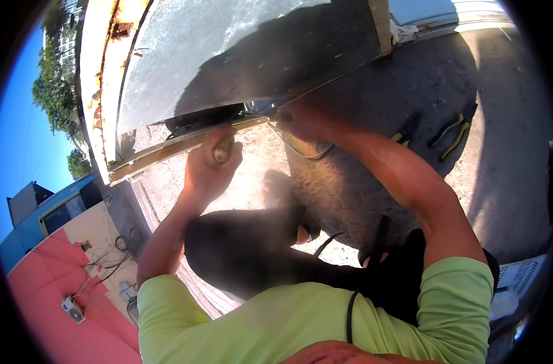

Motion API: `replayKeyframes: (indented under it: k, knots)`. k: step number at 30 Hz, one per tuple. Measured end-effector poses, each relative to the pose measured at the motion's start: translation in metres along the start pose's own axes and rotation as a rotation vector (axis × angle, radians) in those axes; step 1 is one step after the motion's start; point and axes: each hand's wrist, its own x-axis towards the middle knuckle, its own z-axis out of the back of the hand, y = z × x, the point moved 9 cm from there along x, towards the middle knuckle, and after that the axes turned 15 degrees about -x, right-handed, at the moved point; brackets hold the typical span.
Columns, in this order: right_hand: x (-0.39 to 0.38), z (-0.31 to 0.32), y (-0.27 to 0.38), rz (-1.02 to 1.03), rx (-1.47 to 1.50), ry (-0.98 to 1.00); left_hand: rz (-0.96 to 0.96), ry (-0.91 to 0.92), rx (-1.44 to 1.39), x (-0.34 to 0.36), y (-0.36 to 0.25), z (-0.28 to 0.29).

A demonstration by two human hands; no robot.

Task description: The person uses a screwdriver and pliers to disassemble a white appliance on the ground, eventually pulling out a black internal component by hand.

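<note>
A large metal cabinet (252, 54) with a grey panel and a rusty white side fills the top of the head view. A dark opening (206, 119) runs along its lower edge, above a pale edge strip (185, 147). My left hand (205, 167) is closed round a tool handle (223, 150) with a rounded, yellowish-brown butt; its working end is hidden. In shadow, my right hand (304, 123) is at the right end of the opening, fingers bent and mostly hidden. What it grips cannot be made out. A thin yellowish loop (310, 156) hangs just below it.
Yellow-and-black pliers (455, 133) and another dark tool with yellow handles (408, 130) lie on the ground to the right. My bent knee (240, 242) is below the cabinet. A white perforated crate (520, 276) stands at lower right; cables (109, 261) hang by the pink wall (52, 291).
</note>
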Motion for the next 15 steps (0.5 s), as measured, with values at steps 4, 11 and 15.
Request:
replayKeyframes:
  k: [4, 11, 15]
  knots:
    - [-0.011, -0.051, 0.001, -0.233, 0.585, 0.214, -0.017, 0.009, 0.0, 0.0, -0.002, 0.0]
    - [-0.004, -0.07, 0.03, -0.338, 0.688, 0.204, 0.007, 0.027, -0.065, -0.003, 0.009, 0.001]
    - [-0.014, -0.052, 0.001, -0.254, 0.5, 0.262, -0.008, -0.018, -0.081, -0.009, 0.008, 0.005]
